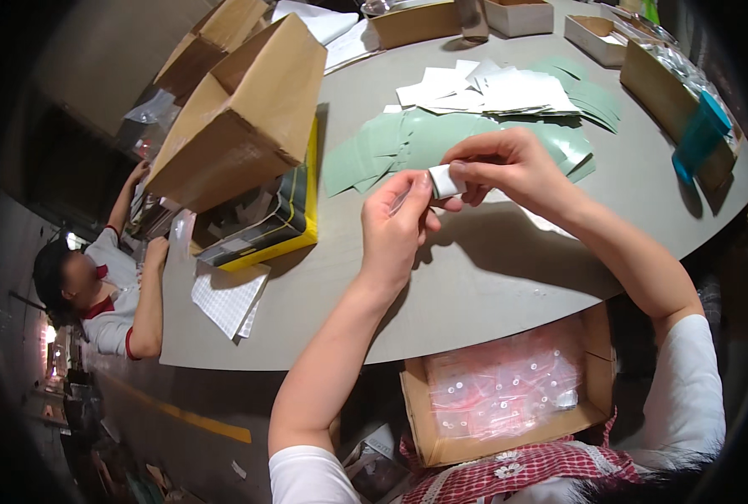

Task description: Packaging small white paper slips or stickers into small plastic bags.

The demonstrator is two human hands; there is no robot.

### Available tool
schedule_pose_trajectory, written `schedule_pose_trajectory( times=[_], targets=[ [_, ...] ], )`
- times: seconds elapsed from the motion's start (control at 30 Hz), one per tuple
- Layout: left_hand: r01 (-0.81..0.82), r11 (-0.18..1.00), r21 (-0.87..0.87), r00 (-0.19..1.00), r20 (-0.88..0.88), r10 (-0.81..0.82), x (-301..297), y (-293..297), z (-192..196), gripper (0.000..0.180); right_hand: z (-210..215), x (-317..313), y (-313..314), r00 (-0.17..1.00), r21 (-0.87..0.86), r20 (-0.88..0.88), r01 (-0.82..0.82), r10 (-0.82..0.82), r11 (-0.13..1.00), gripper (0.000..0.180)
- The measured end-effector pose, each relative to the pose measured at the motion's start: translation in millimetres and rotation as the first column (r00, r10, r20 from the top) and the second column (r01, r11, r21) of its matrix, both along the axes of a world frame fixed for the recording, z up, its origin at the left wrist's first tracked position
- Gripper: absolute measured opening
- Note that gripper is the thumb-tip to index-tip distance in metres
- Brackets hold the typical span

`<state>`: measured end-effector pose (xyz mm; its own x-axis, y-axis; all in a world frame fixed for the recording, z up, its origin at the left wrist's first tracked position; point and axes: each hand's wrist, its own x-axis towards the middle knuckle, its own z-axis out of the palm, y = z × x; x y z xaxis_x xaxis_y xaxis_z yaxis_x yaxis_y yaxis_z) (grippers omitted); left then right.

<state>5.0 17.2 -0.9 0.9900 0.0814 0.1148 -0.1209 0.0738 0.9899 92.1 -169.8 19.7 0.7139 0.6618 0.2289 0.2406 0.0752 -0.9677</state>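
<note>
Overhead, grey table (pixel 492 286) bears cartons (pixel 248 118).

Both hands met above the desk (pixel 492 286): the left hand (pixel 395 223) pinched with thumb and forefinger, the right hand (pixel 508 164) curled opposite, fingertips touching, forearms bare.

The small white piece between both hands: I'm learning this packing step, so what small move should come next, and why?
Probably ease the small white piece further into the clear sleeve that the left hand seems to pinch. The right hand already holds it against the left fingertips above the grey table.
</note>
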Motion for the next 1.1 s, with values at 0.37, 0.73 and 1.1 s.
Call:
schedule_pose_trajectory(
  times=[0.37, 0.73, 1.1],
  targets=[
    [-0.015, 0.999, -0.040, 0.999, -0.049, 0.013, -2.2, 3.2, -7.6, 0.020, -5.6, -12.4, -1.6, 0.992, -0.063, 0.127, 0.026, -0.018, 0.998, 0.013],
    [0.101, 0.975, 0.196, 0.993, -0.085, -0.086, -0.5, -0.9, -4.6, 0.010, 1.6, 3.0, -4.6, 0.905, 0.109, 0.424, -0.040, -0.010, 0.993, 0.019],
    [0.147, 0.960, 0.239, 0.977, -0.186, -0.103, -11.7, -9.9, 8.3, 0.010, 12.1, -14.7, -8.6, 0.927, 0.107, 0.250, -0.315, 0.281, 0.943, 0.026]
  ],
)
